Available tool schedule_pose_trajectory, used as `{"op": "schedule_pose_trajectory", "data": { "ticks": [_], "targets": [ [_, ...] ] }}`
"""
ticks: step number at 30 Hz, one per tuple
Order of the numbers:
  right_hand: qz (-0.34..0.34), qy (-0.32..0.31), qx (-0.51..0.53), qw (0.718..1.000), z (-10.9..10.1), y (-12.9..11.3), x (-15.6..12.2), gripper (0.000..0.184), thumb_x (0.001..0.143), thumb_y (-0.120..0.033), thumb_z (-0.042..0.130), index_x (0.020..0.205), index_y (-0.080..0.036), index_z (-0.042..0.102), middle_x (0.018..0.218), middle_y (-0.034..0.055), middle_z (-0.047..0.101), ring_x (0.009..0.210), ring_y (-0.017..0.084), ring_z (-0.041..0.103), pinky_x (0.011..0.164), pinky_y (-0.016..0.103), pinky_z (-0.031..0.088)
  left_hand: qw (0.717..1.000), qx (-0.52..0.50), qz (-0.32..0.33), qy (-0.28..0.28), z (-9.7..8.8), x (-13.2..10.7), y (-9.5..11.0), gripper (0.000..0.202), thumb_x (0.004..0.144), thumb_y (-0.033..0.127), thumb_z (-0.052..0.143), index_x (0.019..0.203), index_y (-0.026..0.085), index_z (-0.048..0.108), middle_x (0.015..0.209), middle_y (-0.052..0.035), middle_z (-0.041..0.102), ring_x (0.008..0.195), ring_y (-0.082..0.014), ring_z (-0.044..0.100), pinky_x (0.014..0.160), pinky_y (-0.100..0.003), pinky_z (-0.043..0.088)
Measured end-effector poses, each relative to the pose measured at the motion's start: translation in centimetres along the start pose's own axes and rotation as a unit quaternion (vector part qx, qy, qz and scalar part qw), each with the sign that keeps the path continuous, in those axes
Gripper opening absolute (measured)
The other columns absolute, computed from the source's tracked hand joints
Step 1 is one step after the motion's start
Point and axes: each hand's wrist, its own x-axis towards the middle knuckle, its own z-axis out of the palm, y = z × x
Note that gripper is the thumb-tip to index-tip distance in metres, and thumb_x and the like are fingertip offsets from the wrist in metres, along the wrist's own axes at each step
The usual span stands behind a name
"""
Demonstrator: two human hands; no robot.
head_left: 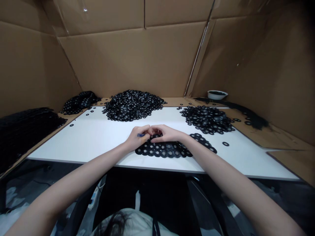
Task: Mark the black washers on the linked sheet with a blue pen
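A flat sheet of black rings (pixel 169 151) with pale centres lies in rows near the front of the white table. My left hand (pixel 139 137) is closed at the sheet's upper left corner, with a small blue object (pixel 140 135) showing between its fingers; its kind is not clear. My right hand (pixel 166 133) curves over the same corner, thumb and fingers around some of the rings. The fingertips of both hands meet there, and what lies exactly between them is hidden. My right forearm crosses over the sheet's right part.
Heaps of loose black rings stand at the back (pixel 133 105) and right (pixel 206 119) of the white table (pixel 98 144). Dark piles lie at left. A white bowl (pixel 217 95) with dark contents sits back right. One ring (pixel 225 144) lies alone. Cardboard walls (pixel 133 59) surround the table.
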Motion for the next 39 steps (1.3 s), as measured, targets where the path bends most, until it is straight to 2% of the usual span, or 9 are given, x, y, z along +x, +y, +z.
{"op": "schedule_pose_trajectory", "data": {
  "ticks": [13,22,39],
  "targets": [
    [0.002,0.001,0.0,1.0,0.02,-0.19,0.02,0.025,0.075,-0.036,0.063,0.079,-0.018,0.046,0.079,-0.0009,0.049,0.068,0.013,0.042,0.063,0.026,0.035,1.0,0.0,-0.002,-0.002,0.04,0.0,-0.06,0.012,0.075,0.013,0.047,0.074,0.016,0.058,0.073,0.0019,0.061,0.07,-0.0119,0.056,0.068,-0.022,0.04],
    [0.008,-0.004,-0.006,1.0,-0.01,-0.32,0.02,0.024,0.075,-0.035,0.063,0.086,-0.017,0.051,0.08,0.0001,0.052,0.069,0.013,0.043,0.064,0.026,0.035,1.0,-0.007,0.0,-0.005,0.01,0.01,-0.08,0.011,0.076,0.012,0.047,0.074,0.015,0.058,0.074,0.002,0.061,0.071,-0.0118,0.056,0.069,-0.022,0.04],
    [0.015,-0.004,-0.012,1.0,0.04,-0.49,0.0,0.022,0.076,-0.034,0.062,0.087,-0.017,0.052,0.077,-0.0009,0.052,0.066,0.013,0.043,0.062,0.025,0.035,1.0,-0.004,-0.008,-0.01,-0.09,0.09,0.2,0.011,0.076,0.013,0.047,0.073,0.015,0.057,0.072,0.002,0.06,0.07,-0.0116,0.055,0.068,-0.022,0.039]
  ]
}}
